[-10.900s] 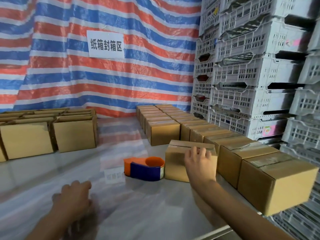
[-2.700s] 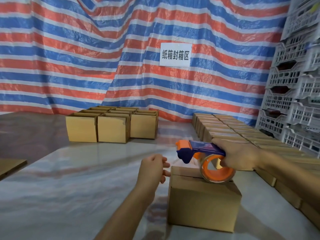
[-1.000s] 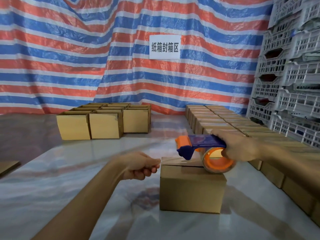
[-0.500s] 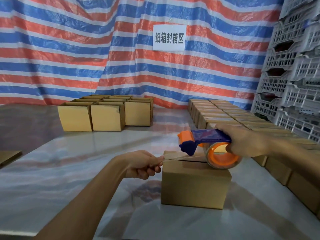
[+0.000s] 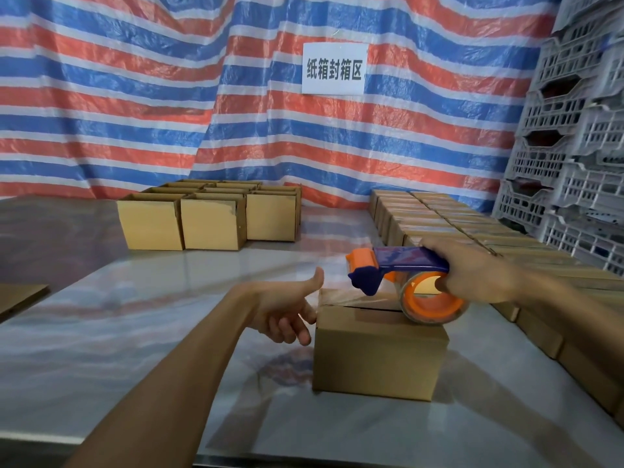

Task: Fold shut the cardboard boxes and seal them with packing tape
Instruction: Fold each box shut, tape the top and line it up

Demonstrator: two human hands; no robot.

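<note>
Box [image 5: 378, 352]; left fingertips [image 5: 306, 311] touching; dispenser [image 5: 405, 260] gripped

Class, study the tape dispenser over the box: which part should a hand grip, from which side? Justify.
Grip the tape dispenser by its blue handle from above, at the end away from the orange cutter: the bar runs long and level, with the roll hanging beneath.

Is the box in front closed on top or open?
Closed but not fully sealed. The box has its flaps folded flat, meeting at a dark seam; clear tape covers only its left end.
</note>
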